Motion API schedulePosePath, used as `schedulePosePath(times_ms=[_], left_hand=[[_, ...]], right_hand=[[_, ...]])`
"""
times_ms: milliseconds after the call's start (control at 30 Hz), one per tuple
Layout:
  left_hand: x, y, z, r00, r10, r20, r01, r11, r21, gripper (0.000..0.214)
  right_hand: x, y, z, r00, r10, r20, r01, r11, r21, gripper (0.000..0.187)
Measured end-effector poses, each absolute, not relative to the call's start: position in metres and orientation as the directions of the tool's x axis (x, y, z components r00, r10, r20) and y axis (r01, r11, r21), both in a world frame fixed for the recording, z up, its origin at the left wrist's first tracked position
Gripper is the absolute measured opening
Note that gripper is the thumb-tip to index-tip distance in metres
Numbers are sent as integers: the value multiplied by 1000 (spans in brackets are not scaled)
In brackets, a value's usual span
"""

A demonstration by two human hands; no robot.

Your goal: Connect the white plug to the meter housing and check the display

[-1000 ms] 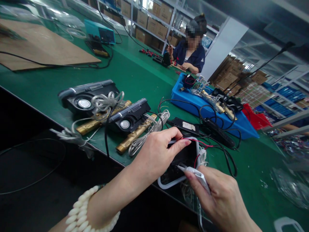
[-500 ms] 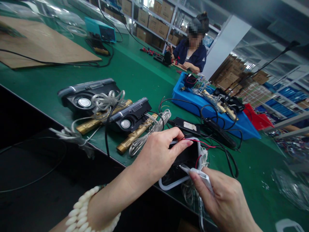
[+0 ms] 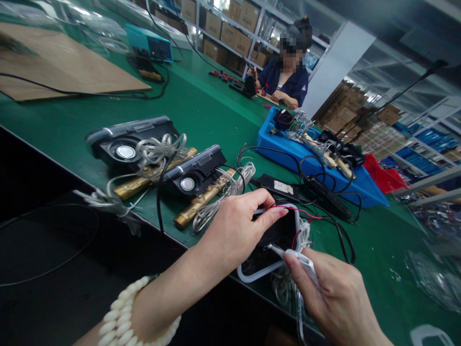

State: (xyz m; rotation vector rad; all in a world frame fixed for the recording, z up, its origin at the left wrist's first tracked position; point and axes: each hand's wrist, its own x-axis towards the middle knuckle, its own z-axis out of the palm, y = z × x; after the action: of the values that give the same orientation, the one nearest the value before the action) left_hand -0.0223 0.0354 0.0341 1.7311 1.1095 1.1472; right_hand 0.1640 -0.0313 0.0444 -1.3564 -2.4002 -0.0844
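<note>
Head view: the left hand [image 3: 234,230] is clenched on the near left side of a black open housing with a white rounded rim [image 3: 268,242], its fingertips pinching the far rim where thin red wires [image 3: 300,214] cross. The housing lies at the near edge of the green workbench [image 3: 201,110], its near end overhanging that edge. The right hand [image 3: 334,298] grasps a slim white pen-shaped tool [image 3: 298,262], whose pointed tip sits over the housing's dark interior, close to the left thumb. A white bead bracelet [image 3: 122,317] circles the left wrist.

Left of the housing, along the same near edge, two black meter bodies with round silver centres [image 3: 158,156] rest on brass tubes [image 3: 198,202] amid coiled grey cables [image 3: 158,149]. Beyond, toward the bench's right side, a blue plastic tray [image 3: 288,154] holds more wired parts. At the far edge another person in a dark blue top [image 3: 284,79] sits working. A brown cardboard sheet [image 3: 61,67] lies at the far left.
</note>
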Motion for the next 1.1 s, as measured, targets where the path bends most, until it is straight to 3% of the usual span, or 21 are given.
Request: schedulePosePath(times_ms=[1100], left_hand=[[-22, 37, 33, 219, 931, 291, 214, -336, 917, 18]], right_hand=[[154, -30, 44, -451, 809, 378, 823, 540, -175, 34]])
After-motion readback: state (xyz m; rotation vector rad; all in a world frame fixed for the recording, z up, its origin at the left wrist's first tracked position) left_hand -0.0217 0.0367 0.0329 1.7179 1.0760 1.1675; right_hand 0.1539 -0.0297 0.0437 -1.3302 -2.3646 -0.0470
